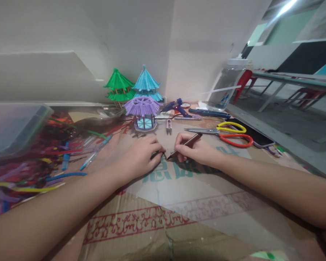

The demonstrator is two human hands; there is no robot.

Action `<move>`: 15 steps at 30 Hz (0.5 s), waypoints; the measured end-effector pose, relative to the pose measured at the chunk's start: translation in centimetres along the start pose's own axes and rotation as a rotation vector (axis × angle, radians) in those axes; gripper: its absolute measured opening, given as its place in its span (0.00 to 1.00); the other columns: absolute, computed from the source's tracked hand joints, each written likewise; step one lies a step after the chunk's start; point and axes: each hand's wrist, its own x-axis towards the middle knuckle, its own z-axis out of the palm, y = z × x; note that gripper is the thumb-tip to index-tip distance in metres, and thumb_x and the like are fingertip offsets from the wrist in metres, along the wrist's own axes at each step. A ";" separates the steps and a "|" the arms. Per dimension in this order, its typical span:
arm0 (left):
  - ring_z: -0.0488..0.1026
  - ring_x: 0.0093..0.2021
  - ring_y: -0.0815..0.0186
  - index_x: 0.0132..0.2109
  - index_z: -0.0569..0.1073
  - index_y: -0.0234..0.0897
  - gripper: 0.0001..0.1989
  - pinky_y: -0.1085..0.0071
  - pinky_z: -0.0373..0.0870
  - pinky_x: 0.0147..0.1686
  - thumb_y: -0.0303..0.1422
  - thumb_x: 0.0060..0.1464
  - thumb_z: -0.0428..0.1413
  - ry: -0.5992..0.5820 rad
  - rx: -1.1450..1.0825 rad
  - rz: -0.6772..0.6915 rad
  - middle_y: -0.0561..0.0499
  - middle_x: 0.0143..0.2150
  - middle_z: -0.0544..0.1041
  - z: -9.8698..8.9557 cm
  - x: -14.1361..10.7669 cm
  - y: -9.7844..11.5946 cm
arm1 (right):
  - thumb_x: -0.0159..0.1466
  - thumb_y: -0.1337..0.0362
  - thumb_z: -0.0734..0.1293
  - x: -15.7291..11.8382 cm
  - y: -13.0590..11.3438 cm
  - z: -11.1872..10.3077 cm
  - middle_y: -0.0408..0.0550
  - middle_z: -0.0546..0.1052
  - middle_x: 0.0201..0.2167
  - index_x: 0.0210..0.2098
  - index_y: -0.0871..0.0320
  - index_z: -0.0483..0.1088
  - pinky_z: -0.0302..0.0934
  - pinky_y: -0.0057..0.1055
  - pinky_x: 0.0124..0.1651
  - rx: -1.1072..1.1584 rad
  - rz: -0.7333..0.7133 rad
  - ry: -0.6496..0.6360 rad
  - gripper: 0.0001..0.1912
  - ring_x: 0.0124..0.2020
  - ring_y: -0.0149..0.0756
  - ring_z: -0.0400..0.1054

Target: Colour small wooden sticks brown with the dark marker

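Note:
My right hand (194, 149) is closed around a slim dark pen (186, 144), its tip pointing down and left toward the cardboard. At that tip lies a small brown piece (165, 156), too small to make out well. My left hand (142, 156) pinches it from the left, fingertips together, palm down on the surface. Just beyond my hands stands a little pavilion (143, 114) with a purple fringed roof. A pair of small thread snips (168, 127) lies between the pavilion and the pen.
Scissors (230, 134) with yellow and red handles lie right, beside a phone (251, 132), a utility knife (209, 112) and a glue gun (176, 106). Green (116, 85) and blue (146, 81) roofed models stand behind. Coloured pipe cleaners (29, 177) and a plastic box (16, 127) fill the left.

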 end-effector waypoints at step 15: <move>0.73 0.43 0.57 0.43 0.79 0.36 0.09 0.61 0.70 0.43 0.28 0.62 0.54 -0.004 0.000 0.001 0.46 0.39 0.75 -0.1 0.0 -0.1 | 0.61 0.60 0.68 0.0 0.1 0.0 0.41 0.75 0.19 0.30 0.56 0.65 0.60 0.26 0.25 -0.005 0.014 0.005 0.09 0.22 0.30 0.68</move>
